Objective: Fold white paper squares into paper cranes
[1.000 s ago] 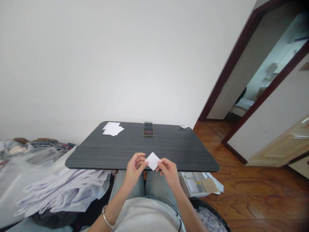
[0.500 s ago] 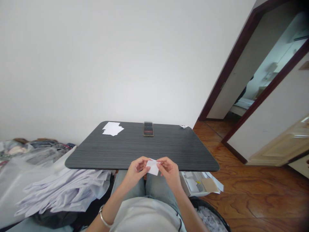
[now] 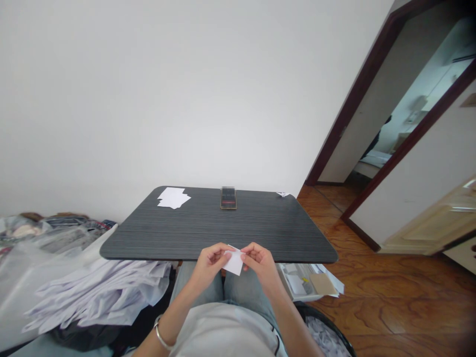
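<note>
A: How's the grip?
B: The left hand (image 3: 209, 267) and right hand (image 3: 259, 263) are both clamped on the paper (image 3: 234, 264), thumbs on the near face, fingers curled behind.

A: And where does it sit?
B: Between the hands. The left thumb presses its left side, the right thumb its upper right. Most of the sheet juts below the thumbs toward the lap, and a bit of white shows above. In view it crosses the near edge of the table (image 3: 178, 230).

A: Any writing?
B: The paper's visible face is plain white. Farther back, the phone (image 3: 228, 200) has a red strip on its screen, too small to read.

A: Beyond that?
B: White sheets (image 3: 173, 198) at far left, a folded piece (image 3: 283, 194) at far right.
</note>
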A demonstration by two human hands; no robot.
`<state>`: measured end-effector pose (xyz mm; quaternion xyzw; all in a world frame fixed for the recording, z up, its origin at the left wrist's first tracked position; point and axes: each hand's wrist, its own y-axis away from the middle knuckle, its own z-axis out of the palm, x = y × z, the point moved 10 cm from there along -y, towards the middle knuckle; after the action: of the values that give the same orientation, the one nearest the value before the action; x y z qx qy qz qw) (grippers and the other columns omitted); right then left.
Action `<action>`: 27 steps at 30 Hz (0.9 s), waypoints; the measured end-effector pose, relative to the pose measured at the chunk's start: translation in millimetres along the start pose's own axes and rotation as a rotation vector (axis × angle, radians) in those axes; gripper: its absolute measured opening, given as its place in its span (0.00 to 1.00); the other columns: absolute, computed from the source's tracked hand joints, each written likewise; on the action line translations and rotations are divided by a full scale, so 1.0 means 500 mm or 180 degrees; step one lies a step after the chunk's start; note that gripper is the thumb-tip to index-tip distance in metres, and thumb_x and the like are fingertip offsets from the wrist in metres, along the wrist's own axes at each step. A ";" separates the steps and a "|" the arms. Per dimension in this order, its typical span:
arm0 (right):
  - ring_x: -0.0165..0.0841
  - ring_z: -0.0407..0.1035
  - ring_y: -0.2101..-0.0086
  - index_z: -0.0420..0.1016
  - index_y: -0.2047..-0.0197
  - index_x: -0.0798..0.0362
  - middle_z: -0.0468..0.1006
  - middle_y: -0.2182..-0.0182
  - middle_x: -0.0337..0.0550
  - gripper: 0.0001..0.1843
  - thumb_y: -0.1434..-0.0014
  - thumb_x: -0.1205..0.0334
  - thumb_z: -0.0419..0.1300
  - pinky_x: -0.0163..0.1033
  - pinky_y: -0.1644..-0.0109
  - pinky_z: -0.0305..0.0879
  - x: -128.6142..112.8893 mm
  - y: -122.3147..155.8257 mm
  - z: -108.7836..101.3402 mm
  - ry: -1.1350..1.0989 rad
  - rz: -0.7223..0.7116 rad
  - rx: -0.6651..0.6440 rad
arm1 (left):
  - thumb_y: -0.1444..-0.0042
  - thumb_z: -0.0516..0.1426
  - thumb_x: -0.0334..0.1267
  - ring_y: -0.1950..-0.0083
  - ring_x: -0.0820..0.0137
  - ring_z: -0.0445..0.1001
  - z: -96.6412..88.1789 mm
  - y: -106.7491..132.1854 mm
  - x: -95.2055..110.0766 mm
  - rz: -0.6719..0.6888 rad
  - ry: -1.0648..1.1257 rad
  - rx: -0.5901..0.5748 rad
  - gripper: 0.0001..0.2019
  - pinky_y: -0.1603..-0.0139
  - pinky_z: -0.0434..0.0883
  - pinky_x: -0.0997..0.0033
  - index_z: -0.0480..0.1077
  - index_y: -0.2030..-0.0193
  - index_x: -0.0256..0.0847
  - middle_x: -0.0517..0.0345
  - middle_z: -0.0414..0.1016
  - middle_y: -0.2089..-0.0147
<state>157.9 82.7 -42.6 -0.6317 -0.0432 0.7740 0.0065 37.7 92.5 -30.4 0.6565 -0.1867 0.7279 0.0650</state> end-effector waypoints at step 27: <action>0.29 0.69 0.76 0.74 0.76 0.56 0.76 0.79 0.40 0.09 0.58 0.60 0.67 0.34 0.70 0.66 -0.005 0.003 0.002 -0.0294 0.0113 -0.0176 | 0.53 0.59 0.42 0.76 0.73 0.68 0.004 0.000 -0.001 -0.0062 -0.0046 -0.0193 0.11 0.78 0.64 0.78 0.77 0.68 0.35 0.53 0.76 0.73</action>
<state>157.4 80.8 -40.1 -0.5959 -0.0536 0.8008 -0.0267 39.7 91.8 -30.5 0.6613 -0.2028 0.7165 0.0906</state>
